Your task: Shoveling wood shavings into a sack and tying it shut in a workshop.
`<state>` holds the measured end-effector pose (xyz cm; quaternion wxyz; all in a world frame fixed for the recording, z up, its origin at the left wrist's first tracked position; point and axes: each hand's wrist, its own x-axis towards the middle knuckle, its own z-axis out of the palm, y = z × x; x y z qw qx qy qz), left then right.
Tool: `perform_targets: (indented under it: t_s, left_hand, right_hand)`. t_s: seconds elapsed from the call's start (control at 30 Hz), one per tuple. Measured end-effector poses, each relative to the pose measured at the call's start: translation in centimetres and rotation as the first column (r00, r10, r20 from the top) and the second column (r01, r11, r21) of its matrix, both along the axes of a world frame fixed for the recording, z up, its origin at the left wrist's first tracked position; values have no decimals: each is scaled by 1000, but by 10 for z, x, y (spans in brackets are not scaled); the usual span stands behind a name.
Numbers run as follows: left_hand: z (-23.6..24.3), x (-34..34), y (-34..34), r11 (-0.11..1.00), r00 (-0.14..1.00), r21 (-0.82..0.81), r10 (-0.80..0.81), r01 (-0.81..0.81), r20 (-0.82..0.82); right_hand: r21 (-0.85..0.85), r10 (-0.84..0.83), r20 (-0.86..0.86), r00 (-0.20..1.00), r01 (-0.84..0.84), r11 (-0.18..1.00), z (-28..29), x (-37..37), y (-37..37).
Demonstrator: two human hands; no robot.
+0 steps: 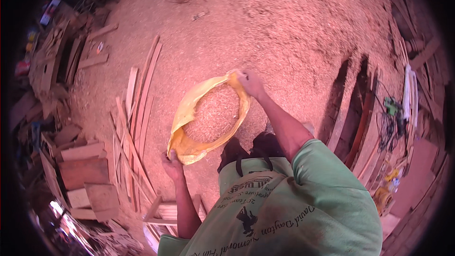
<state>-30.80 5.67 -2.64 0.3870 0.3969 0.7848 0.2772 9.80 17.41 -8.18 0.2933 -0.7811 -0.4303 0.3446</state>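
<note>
A: Green cotton shirt [284,208] up close, then left hand [171,163] and right hand [250,83] apart, each clamped on rim of yellow plastic sack [189,114].

B: Held wide, probably keeping mouth open. Sawdust inside, over shavings-covered floor [284,28].

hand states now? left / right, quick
Left hand: closed on the near rim of the yellow sack.
Right hand: closed on the sack's far rim, holding its mouth open over the sawdust inside.

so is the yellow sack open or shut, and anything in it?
Open. The left hand and right hand grip opposite edges of the yellow sack, holding its mouth wide; wood shavings show inside, well below the rim.
</note>
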Motion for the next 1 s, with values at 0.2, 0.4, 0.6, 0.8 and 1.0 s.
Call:
perform_targets:
  t_s: [0.2, 0.4, 0.6, 0.8, 1.0]
  left_hand:
    - [13, 13, 25, 883, 661, -85, -406, 462, -631]
    - [48, 91, 41, 761, 365, -153, -464, 630, -807]
    - [72, 240, 25, 640, 260, -161, -511, 751, -820]
    - [72, 386, -57, 289, 66, -140, -603, 947, -795]
    - [59, 431, -132, -59, -226, -278, -752, 959, -619]
  right_hand:
    - [-56, -150, -130, 980, 144, 988, 10, 40, -107]
    - [-250, -455, -204, 867, 403, 880, -25, 145, -351]
    - [-419, -997, 66, -38, 906, -62, -72, 184, -666]
    - [-438, -820, -248, -516, 814, -380, -89, 148, -812]
    - [-592, -841, -356, -408, 794, -135, -215, 125, -830]
